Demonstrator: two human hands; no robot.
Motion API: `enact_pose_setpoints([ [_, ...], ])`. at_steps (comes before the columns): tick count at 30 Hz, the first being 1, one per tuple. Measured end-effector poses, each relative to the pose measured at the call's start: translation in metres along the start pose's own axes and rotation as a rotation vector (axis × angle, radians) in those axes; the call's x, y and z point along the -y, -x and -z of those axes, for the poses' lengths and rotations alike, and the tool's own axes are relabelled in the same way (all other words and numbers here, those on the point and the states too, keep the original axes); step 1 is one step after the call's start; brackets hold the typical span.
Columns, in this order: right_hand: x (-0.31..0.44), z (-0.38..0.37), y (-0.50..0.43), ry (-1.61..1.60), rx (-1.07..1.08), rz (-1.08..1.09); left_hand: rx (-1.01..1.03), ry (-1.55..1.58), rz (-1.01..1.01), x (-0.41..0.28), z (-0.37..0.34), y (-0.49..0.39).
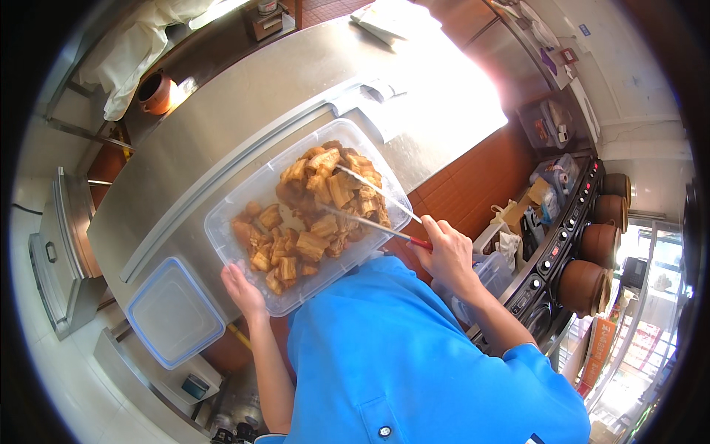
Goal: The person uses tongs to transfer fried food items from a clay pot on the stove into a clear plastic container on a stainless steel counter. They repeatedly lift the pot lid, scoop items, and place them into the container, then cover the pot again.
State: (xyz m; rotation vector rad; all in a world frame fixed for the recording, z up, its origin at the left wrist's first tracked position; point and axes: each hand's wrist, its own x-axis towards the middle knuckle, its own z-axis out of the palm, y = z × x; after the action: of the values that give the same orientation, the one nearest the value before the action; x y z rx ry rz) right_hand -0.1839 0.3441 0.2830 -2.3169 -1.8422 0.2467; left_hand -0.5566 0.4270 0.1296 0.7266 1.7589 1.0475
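Observation:
A clear plastic container [333,280] with chunks of browned, cooked meat [313,244] lies before me at the near edge of the steel counter. My right hand [446,252] grips metal tongs with a red handle part [383,226]. The two arms of the tongs stand apart, their tips among the meat pieces; whether a piece is pinched between them I cannot tell. My left hand [244,294] rests against the container's near left corner, fingers spread along its outer wall. A translucent lid with a blue rim [175,313] lies to the left, over the counter's edge.
A long pale strip [222,166] runs along the steel counter [222,111] behind the container. A brown clay pot [157,94] stands at the far left. On the right are a row of stove controls [554,252], several brown pots [585,286] and clear plastic bins [491,277].

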Motion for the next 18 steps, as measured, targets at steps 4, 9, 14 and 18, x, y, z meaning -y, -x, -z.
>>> enact_pose_setpoints([
  [4,0.0,-0.009,-0.004,0.039,-0.008,0.019,0.022,-0.005,-0.002,-0.002,0.001,0.0],
  [9,-0.009,0.0,-0.008,0.018,0.029,0.051,0.013,-0.025,-0.02,-0.007,-0.002,0.004],
  [14,-0.014,0.005,-0.01,-0.019,0.086,0.024,-0.003,-0.01,0.01,-0.014,-0.005,0.009],
  [18,-0.02,0.009,-0.016,-0.082,0.123,0.045,-0.012,-0.021,0.02,-0.016,-0.007,0.011],
])
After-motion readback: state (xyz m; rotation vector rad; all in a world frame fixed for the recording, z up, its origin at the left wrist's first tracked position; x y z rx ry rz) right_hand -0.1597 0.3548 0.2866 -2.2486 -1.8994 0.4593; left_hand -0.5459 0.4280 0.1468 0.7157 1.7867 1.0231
